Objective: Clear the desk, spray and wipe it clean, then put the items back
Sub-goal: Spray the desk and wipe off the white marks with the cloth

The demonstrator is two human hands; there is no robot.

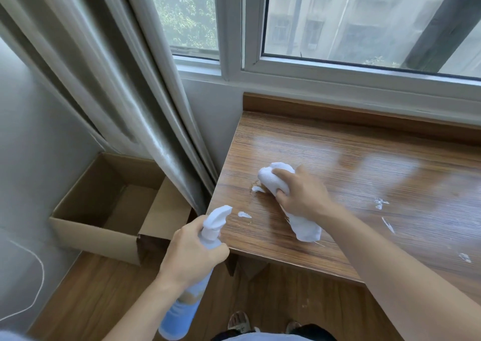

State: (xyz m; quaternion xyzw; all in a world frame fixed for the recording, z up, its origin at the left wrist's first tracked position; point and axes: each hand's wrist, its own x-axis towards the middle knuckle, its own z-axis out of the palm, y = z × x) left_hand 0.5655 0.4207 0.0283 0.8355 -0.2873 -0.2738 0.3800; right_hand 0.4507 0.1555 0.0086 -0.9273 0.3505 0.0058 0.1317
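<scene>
Wood-grain desk (364, 174) under the window carries foam flecks and wet streaks. Our right hand (302, 195) curls its fingers around the white cloth (283, 200), pressing it near the left edge; our left hand (192, 249) grips the spray bottle (205, 239) off the corner. Wiping outward could, we judge, push residue off toward the cardboard box (109, 205).

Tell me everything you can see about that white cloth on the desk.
The white cloth looks like soft, knitted or terry fabric, bunched into a long, loose roll. It lies on the wooden desk near its left end, running from a rounded lump at the far end to a squarer end by the front edge. The right hand presses on its middle, fingers curled over it. Small white foam dabs sit on the wood beside it.
</scene>
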